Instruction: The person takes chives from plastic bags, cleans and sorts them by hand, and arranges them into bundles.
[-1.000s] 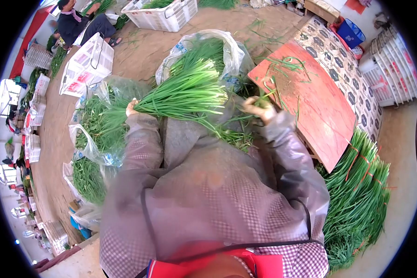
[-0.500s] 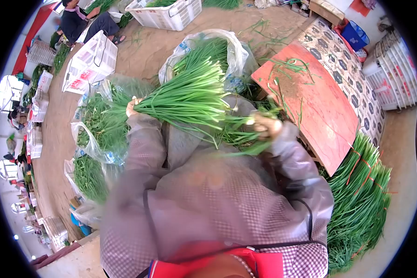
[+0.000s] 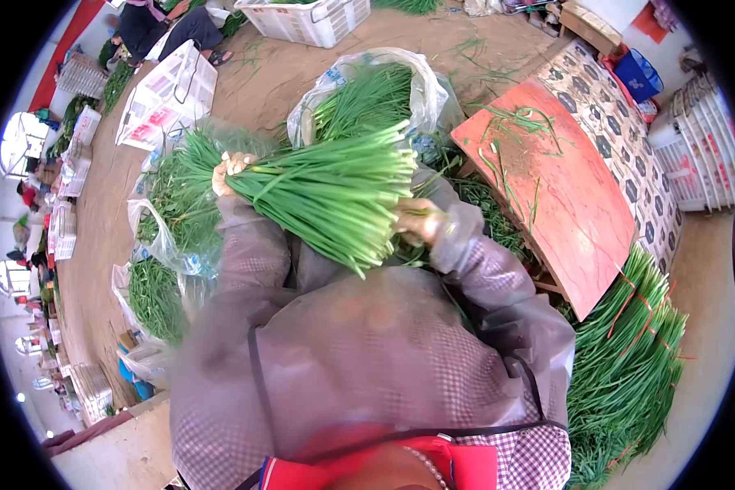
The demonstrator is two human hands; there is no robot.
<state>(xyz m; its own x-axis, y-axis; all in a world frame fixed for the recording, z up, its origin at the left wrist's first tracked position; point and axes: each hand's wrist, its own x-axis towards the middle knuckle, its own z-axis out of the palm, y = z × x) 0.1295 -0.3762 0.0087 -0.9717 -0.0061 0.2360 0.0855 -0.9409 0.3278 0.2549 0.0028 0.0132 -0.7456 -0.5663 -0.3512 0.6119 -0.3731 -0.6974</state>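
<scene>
A thick bunch of garlic chives [image 3: 327, 192] lies across the front of me, its pale stem ends to the right and leafy tips to the left. My left hand [image 3: 233, 171] is closed around it near the leafy side. At the lower stem ends is my right hand [image 3: 419, 222], blurred, with its fingertips partly hidden against the stalks; whether it grips any cannot be made out. Beyond the bunch stands an open plastic bag of chives [image 3: 363, 102]. Another bag of loose greens [image 3: 180, 208] sits beside my left forearm.
A reddish board [image 3: 563, 204] with scattered leaf scraps slants at my right. Below it rests a large pile of chives with red ties [image 3: 629, 367]. White crates [image 3: 167, 94] stand on the floor at left, and stacked ones [image 3: 698, 147] at far right. Another person [image 3: 171, 33] sits at upper left.
My right hand has moved left to the stem ends; the loose stalks seen by it before no longer show there. The bunch has tilted, its stem ends now lower, and my left hand has risen slightly.
</scene>
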